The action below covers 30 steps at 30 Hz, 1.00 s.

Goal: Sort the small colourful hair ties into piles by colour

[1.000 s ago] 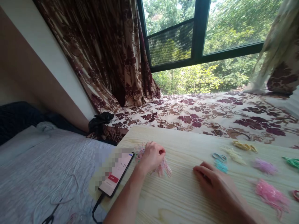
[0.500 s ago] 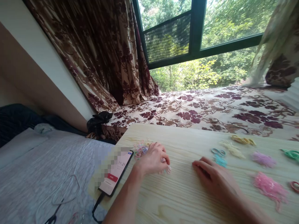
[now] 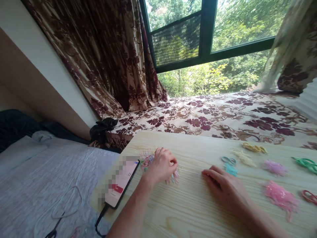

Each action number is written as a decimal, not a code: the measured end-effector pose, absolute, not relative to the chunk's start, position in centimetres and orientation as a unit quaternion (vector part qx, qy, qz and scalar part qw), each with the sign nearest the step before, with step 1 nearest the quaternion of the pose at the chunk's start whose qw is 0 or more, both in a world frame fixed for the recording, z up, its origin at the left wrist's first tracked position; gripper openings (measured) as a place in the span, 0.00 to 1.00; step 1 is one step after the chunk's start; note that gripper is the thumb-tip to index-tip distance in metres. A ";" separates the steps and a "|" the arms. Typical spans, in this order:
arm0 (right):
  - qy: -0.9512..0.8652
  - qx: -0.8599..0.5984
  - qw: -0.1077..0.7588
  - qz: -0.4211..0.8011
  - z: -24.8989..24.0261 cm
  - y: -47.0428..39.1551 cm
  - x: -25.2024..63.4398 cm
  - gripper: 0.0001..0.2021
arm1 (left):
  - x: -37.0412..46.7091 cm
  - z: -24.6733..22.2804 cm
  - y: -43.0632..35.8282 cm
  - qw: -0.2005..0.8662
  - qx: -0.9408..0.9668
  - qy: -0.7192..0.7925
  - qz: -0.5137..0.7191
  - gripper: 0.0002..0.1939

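My left hand (image 3: 162, 166) is palm down over a mixed heap of small pastel bands (image 3: 147, 160), like little elastic hair ties. Its fingers are curled together, and whatever they pinch is hidden under them. More pale pink and green strands (image 3: 172, 178) show below its fingertips. My right hand (image 3: 224, 185) rests on its side on the table, fingers bent and close together, with nothing visible at the tips. Just beyond it lie a small turquoise pile (image 3: 230, 169) and a teal looped band (image 3: 228, 160).
On the wooden table (image 3: 183, 208), sorted piles sit at right: cream (image 3: 244, 157), lilac (image 3: 275, 167) and pink (image 3: 279, 195). Yellow (image 3: 255, 148), green (image 3: 305, 164) and red bands (image 3: 309, 196) lie near them. A phone (image 3: 122, 185) with a cable lies at the left edge, beside a bed (image 3: 54, 172).
My left hand has shifted slightly over the heap, uncovering more strands below its fingers. My right hand stays resting in place. The view has turned a little.
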State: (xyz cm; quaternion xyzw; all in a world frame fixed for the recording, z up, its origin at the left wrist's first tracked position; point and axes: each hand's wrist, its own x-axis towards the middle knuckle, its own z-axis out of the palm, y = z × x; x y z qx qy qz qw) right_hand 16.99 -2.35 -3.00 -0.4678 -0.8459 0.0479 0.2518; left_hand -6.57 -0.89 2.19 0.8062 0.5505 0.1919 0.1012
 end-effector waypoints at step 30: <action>-0.852 -0.403 0.306 0.136 -2.2 -2.9 16.7 0.14 | -2.2 0.8 -2.5 0.142 0.840 0.449 0.269 0.05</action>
